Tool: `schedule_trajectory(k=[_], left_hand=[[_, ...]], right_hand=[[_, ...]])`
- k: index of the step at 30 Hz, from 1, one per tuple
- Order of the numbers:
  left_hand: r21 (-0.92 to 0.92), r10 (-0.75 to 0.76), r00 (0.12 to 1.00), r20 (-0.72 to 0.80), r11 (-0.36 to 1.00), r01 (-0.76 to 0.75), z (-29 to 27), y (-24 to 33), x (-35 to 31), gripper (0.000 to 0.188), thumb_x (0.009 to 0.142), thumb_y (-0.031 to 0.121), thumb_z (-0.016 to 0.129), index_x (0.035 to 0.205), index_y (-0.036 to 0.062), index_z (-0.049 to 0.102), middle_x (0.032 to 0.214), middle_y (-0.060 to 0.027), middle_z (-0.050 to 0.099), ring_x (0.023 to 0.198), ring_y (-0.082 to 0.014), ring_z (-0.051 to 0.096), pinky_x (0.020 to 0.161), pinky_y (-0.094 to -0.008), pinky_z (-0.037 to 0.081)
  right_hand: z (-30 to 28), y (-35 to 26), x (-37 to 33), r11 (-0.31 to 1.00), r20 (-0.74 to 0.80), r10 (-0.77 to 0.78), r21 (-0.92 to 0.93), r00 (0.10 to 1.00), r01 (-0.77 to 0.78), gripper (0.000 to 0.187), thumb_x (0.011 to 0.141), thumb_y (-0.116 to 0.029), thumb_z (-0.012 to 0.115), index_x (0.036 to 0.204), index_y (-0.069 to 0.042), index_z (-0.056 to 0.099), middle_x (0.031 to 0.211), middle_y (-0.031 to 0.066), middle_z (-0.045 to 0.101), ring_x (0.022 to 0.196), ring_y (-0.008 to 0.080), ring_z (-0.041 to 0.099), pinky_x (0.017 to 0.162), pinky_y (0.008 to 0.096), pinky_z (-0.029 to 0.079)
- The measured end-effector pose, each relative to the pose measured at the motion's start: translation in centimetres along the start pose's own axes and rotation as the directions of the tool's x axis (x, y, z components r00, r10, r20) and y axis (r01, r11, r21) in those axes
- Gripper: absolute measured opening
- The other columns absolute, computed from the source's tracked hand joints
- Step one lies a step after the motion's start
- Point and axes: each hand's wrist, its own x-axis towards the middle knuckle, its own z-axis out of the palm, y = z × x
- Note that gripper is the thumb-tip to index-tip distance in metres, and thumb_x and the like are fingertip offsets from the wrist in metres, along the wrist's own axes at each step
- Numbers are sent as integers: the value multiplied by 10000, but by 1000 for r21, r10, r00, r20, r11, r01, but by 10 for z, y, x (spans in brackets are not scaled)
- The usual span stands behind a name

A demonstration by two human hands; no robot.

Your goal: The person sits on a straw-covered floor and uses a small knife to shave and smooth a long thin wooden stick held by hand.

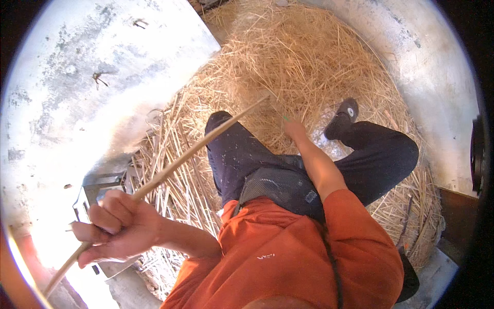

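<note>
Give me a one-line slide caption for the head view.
Left hand grips a long wooden stick while the right hand reaches down into the straw pile.

Whitewashed plaster wall (pixel 103 67) from 9 to 12 o'clock, grey stains, harsh sun glare low at 8. Second pale curved wall (pixel 437 67) from 1 to 3 o'clock. Floor heaped with dry golden straw (pixel 303 56), centre to 5 o'clock. Metal frame (pixel 95 188) at 8 o'clock. Dark wooden plank (pixel 458 216) at 4.
</note>
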Motion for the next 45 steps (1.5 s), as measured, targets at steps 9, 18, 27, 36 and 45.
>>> schedule_trajectory(k=[9, 18, 27, 36, 45], left_hand=[[-27, -2, 999, -33, 1000, 1, -12, 3, -5, 469, 885, 546, 415, 629, 174, 286, 466, 55, 195, 396, -51, 113, 371, -244, 88], [-260, 7, 981, 192, 965, 44, 3, 5, -14, 574, 841, 676, 283, 633, 141, 293, 437, 38, 197, 360, -60, 90, 309, -230, 84], [-204, 35, 999, -24, 978, -39, 13, 10, -26, 577, 846, 670, 286, 627, 137, 265, 438, 31, 190, 365, -50, 82, 312, -224, 80], [-155, 38, 999, -1, 987, -38, 22, 7, -25, 565, 850, 655, 322, 629, 138, 262, 451, 37, 190, 373, -49, 90, 332, -221, 82], [-196, 22, 999, 39, 981, -13, 24, 6, -26, 544, 857, 629, 357, 631, 143, 270, 457, 44, 182, 387, -54, 99, 352, -235, 67]], right_hand=[[-185, -113, -53, 985, 413, 10, 153, 911, -80, 557, 876, -481, 424, 703, 33, 551, 645, 160, 577, 675, 284, 596, 628, 410, 429], [-299, -232, -264, 602, -14, -568, 674, 823, 428, 363, 939, -314, 381, 857, -2, 549, 797, 246, 576, 707, 423, 571, 591, 491, 447], [-258, -222, -281, 676, -127, -492, 568, 861, 470, 324, 940, -249, 382, 746, -12, 487, 604, 217, 501, 592, 419, 520, 484, 459, 383], [-257, -225, -279, 708, -153, -472, 520, 868, 477, 333, 928, -277, 404, 756, -16, 520, 613, 225, 527, 589, 422, 540, 498, 472, 429], [-269, -224, -272, 739, -123, -471, 486, 874, 466, 393, 938, -333, 375, 751, -37, 552, 651, 208, 582, 597, 393, 582, 504, 463, 469]])
